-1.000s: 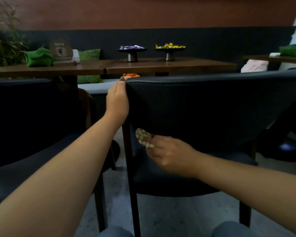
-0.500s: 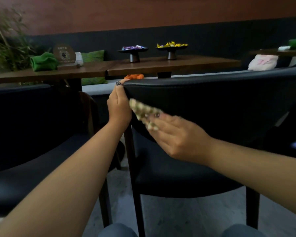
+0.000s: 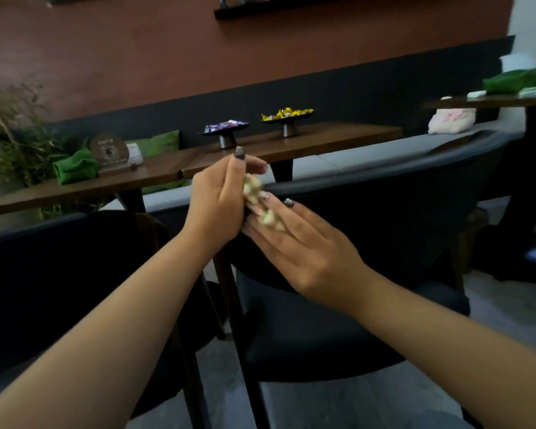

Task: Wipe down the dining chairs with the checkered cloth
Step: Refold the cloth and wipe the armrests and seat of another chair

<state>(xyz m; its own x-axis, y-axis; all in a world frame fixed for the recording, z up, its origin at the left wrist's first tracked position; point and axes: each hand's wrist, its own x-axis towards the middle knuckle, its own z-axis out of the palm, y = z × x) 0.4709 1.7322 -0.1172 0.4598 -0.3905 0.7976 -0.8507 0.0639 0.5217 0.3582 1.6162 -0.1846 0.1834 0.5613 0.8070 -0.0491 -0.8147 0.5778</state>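
The crumpled checkered cloth (image 3: 257, 195) is held between both hands just above the top left corner of the dark padded dining chair (image 3: 384, 212). My left hand (image 3: 218, 198) stands upright with its fingertips curled over the cloth's upper end. From the right, my right hand (image 3: 300, 247) reaches in with long fingers and pinches the cloth's lower part under the thumb. Neither hand touches the chair's top rail. The chair's seat lies below my right wrist.
A second dark chair (image 3: 44, 261) stands close on the left. Behind the chairs is a wooden table (image 3: 307, 144) with two candy dishes (image 3: 287, 114), a green folded towel (image 3: 75, 168) and a round sign. A grey bench and a plant lie beyond.
My left hand has let go of the chair's top rail and joined the right hand on the cloth. The right hand has lifted the cloth off the backrest. The view has tilted upward.
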